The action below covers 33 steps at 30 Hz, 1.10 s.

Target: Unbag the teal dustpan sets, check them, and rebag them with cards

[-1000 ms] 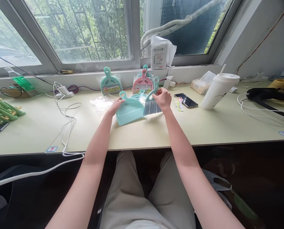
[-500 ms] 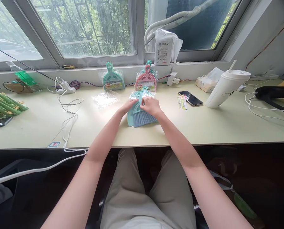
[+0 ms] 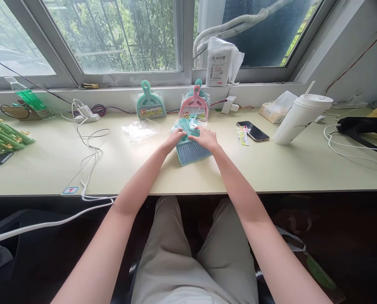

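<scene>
A small hand brush (image 3: 193, 153) with grey-blue bristles lies over a teal dustpan (image 3: 182, 163) on the table in front of me, bristles toward me. At the left edge of the pair, my left hand (image 3: 174, 138) is closed with its thumb on top; it seems to grip the dustpan's side. My right hand (image 3: 206, 137) holds the brush body from the right, fingertips on its front. Some of the teal body is hidden by my fingers. Just behind stand a pink brush set (image 3: 196, 103) and a teal brush set (image 3: 150, 105), both in clear wrappers.
Left of the hands lie a crumpled clear plastic wrapper (image 3: 139, 131) and a white cable (image 3: 95, 154). To the right are a phone (image 3: 254, 131), a paper label (image 3: 242, 136), a tall white cup (image 3: 299, 120) and a tissue box (image 3: 272, 111). The table's front edge (image 3: 188, 194) is close to me.
The brush has shifted over the dustpan, and the two now lie nearly lined up. My right hand has gone from a pinch to a wider hold, slightly further right.
</scene>
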{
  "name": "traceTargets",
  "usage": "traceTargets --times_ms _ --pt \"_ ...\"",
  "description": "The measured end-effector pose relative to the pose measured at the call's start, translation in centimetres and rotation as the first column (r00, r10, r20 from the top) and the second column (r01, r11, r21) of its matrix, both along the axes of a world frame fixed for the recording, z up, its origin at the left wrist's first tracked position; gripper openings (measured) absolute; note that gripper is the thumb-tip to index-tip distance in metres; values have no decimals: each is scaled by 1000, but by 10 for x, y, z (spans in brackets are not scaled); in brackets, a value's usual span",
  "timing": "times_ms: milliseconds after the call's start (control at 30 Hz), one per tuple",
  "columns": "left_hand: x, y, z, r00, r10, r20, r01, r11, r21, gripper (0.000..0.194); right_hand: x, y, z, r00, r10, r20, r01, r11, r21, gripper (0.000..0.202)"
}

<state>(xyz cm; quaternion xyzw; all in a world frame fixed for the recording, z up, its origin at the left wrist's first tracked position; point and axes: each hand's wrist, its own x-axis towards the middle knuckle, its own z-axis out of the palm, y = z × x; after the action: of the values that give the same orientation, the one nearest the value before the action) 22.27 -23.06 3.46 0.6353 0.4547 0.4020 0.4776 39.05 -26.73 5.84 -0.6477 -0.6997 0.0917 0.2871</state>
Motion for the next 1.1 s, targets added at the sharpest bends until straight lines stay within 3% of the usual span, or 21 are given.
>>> traceTargets --times_ms 100,233,300,367,433,500,567,633,767,867,1033,1100 --pt "12 -8 -2 991 -112 73 121 982 -142 28 16 8 0 988 69 -139 -83 992 -96 39" --pt "9 -16 5 907 -414 75 419 875 -241 46 46 9 6 903 229 -364 -323 920 -222 44" --pt "1 -15 10 887 -457 74 459 849 -260 56 56 6 9 859 319 -399 -426 879 -215 43" --pt "-6 -11 11 909 -412 64 415 875 -252 60 57 4 9 847 378 -373 -475 854 -212 39" --pt "-11 -6 10 935 -353 35 349 900 -262 52 53 4 8 869 399 -292 -471 849 -241 36" --pt "-13 -2 6 956 -294 20 286 907 -310 37 46 4 6 917 366 -157 -395 889 -232 33" --pt "-14 1 3 975 -211 64 220 916 -335 24 40 5 4 970 244 -5 -243 964 -109 37" --pt "-16 4 3 985 -103 136 142 937 -318 18 36 5 3 990 114 85 -117 993 29 42" --pt "-19 7 8 974 -12 226 83 948 -308 15 31 4 3 982 135 129 -133 991 -28 32" --pt "-20 4 9 973 -57 224 124 946 -300 23 27 3 3 981 124 146 -119 992 -40 23" --pt "-24 -1 1 953 -262 152 293 926 -237 43 29 2 3 981 170 93 -160 982 -100 21" --pt "-25 1 -4 940 -313 133 336 912 -233 43 30 2 3 979 194 65 -184 973 -136 23"
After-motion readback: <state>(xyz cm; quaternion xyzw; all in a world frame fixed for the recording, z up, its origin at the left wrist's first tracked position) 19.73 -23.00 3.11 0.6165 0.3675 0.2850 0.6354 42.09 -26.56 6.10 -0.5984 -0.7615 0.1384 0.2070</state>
